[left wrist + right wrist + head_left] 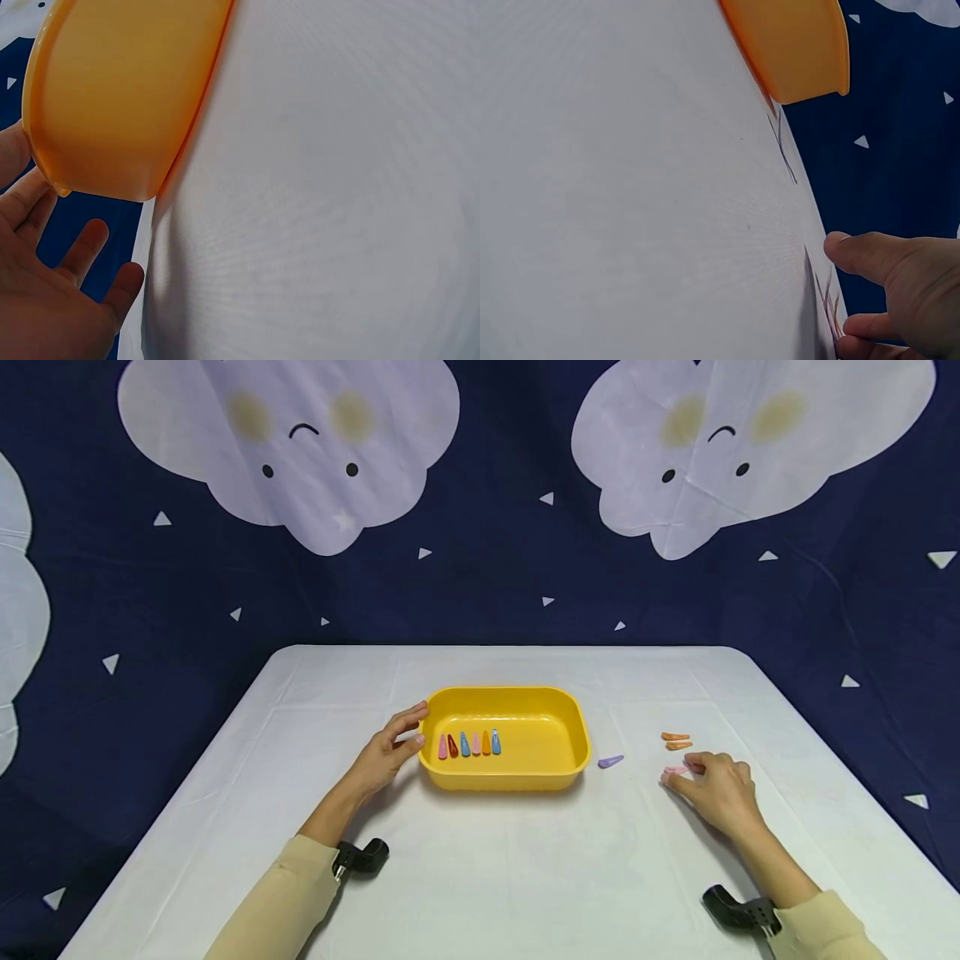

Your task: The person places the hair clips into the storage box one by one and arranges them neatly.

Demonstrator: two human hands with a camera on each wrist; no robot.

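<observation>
The right grip [716, 789] is spread, thumb and forefinger apart at a partly hidden pink hair clip [677, 770] on the counter [525, 877]; contact is unclear. Just beyond lie two orange clips [679, 746]; leftward, a purple clip [611, 762]. The left grip [384, 762], fingers loosely spread, touches the yellow tray [540, 747]; to its right, six clips [476, 746] line up inside.

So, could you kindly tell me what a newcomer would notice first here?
Probably the bright yellow tray on the white table, with six hair clips lined up in its left half. Behind the table, large white clouds stand out on the dark blue backdrop.
</observation>
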